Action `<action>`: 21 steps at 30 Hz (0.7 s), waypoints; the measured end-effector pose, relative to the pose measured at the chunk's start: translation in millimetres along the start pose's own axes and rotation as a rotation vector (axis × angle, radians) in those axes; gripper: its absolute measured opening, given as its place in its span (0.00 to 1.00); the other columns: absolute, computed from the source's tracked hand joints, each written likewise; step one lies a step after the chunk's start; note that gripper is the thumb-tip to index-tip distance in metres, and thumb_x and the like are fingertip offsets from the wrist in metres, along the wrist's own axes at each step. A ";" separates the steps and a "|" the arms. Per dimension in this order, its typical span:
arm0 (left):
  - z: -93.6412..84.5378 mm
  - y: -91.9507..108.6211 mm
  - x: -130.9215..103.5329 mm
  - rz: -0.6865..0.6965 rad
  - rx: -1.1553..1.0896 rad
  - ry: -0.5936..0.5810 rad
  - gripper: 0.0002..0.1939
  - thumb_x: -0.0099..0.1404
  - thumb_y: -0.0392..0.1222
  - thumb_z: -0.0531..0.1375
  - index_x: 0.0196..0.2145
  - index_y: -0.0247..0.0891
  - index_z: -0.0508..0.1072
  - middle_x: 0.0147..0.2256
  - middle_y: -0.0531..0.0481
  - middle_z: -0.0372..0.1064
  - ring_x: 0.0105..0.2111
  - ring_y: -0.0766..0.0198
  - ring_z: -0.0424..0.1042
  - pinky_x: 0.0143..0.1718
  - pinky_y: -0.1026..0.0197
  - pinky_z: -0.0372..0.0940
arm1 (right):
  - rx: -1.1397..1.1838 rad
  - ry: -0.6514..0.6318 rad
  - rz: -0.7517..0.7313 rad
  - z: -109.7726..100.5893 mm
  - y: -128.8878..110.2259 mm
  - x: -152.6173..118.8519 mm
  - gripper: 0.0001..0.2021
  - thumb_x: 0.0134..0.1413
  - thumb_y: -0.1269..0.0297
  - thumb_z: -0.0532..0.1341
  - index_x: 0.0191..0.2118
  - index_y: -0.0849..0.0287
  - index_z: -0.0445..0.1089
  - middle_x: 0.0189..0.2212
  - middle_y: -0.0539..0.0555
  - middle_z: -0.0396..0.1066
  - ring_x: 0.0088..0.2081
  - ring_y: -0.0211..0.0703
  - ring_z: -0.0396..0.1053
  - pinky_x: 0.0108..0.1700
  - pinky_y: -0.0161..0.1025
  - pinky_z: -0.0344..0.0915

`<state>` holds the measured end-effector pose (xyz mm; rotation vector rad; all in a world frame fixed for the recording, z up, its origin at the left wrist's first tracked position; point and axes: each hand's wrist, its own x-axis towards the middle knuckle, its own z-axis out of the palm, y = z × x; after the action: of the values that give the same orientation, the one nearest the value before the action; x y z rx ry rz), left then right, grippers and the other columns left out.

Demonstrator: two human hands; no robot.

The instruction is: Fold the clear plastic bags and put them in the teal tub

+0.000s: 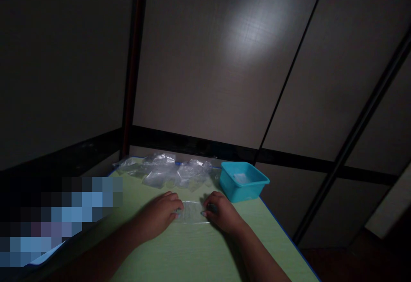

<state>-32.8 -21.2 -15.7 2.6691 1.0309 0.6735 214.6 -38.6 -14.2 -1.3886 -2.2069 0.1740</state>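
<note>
A clear plastic bag (192, 213) lies low over the green tabletop between my hands. My left hand (162, 214) has its fingers closed at the bag's left end. At the opposite end, my right hand (222, 212) is curled, its thumb and fingers pinching the plastic. Beyond my hands, several crumpled clear plastic bags (160, 175) are spread along the table's far edge. A turquoise plastic basket (242, 190) stands just past my right hand, with something pale inside that I cannot make out.
The green table (173, 252) has a blue edge along its right side. Behind it rise dark panelled doors (199, 80), close to the far edge. A pixelated blue patch (73, 213) covers the left side of the view.
</note>
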 end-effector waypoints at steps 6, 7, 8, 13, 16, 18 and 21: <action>0.7 0.2 -0.1 0.005 0.004 -0.004 0.13 0.55 0.30 0.53 0.36 0.43 0.69 0.35 0.51 0.63 0.39 0.61 0.61 0.40 0.62 0.55 | -0.009 0.008 0.010 1.0 1.1 0.2 0.09 0.40 0.67 0.64 0.33 0.57 0.69 0.33 0.52 0.65 0.37 0.41 0.62 0.39 0.34 0.57; 0.8 0.2 -0.1 0.004 0.006 -0.005 0.13 0.55 0.30 0.53 0.35 0.42 0.69 0.35 0.51 0.63 0.39 0.61 0.61 0.39 0.62 0.55 | -0.011 0.006 0.010 1.0 1.0 0.3 0.09 0.40 0.67 0.64 0.33 0.57 0.69 0.33 0.52 0.65 0.37 0.41 0.62 0.39 0.34 0.57; 0.8 0.4 0.0 0.005 0.007 -0.007 0.12 0.55 0.30 0.52 0.35 0.42 0.69 0.35 0.51 0.63 0.39 0.61 0.61 0.39 0.62 0.55 | -0.013 0.004 0.010 0.9 0.8 0.4 0.09 0.40 0.67 0.64 0.33 0.58 0.69 0.33 0.52 0.65 0.37 0.41 0.62 0.39 0.34 0.57; -0.6 2.6 -0.3 0.006 0.013 -0.006 0.13 0.55 0.30 0.52 0.35 0.42 0.70 0.35 0.51 0.63 0.39 0.61 0.61 0.39 0.62 0.55 | -0.016 -0.002 0.010 0.4 -0.7 0.4 0.09 0.41 0.67 0.64 0.33 0.58 0.69 0.33 0.52 0.65 0.38 0.41 0.62 0.40 0.35 0.58; -2.1 4.4 -0.7 -0.001 0.014 -0.006 0.13 0.55 0.30 0.52 0.35 0.42 0.70 0.35 0.51 0.63 0.39 0.61 0.61 0.40 0.61 0.55 | -0.016 -0.010 0.021 0.6 -1.1 0.5 0.09 0.41 0.68 0.64 0.34 0.58 0.69 0.34 0.53 0.65 0.38 0.41 0.63 0.40 0.35 0.58; -3.2 5.6 -0.9 -0.007 0.006 -0.007 0.13 0.55 0.30 0.52 0.36 0.43 0.69 0.36 0.51 0.63 0.40 0.61 0.61 0.40 0.61 0.55 | -0.016 -0.014 0.025 0.9 -0.9 0.6 0.09 0.41 0.68 0.64 0.34 0.58 0.69 0.34 0.53 0.65 0.38 0.41 0.63 0.40 0.35 0.58; -4.8 6.3 -0.5 -0.007 -0.023 0.021 0.13 0.56 0.31 0.53 0.37 0.43 0.69 0.36 0.51 0.64 0.41 0.61 0.61 0.41 0.62 0.55 | -0.012 -0.009 0.022 1.0 -0.8 0.5 0.09 0.41 0.67 0.64 0.33 0.58 0.69 0.33 0.53 0.65 0.38 0.41 0.63 0.40 0.35 0.58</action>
<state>-31.8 -26.1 -9.6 2.6432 1.0313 0.7089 213.2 -38.4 -14.5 -1.4219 -2.2039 0.1760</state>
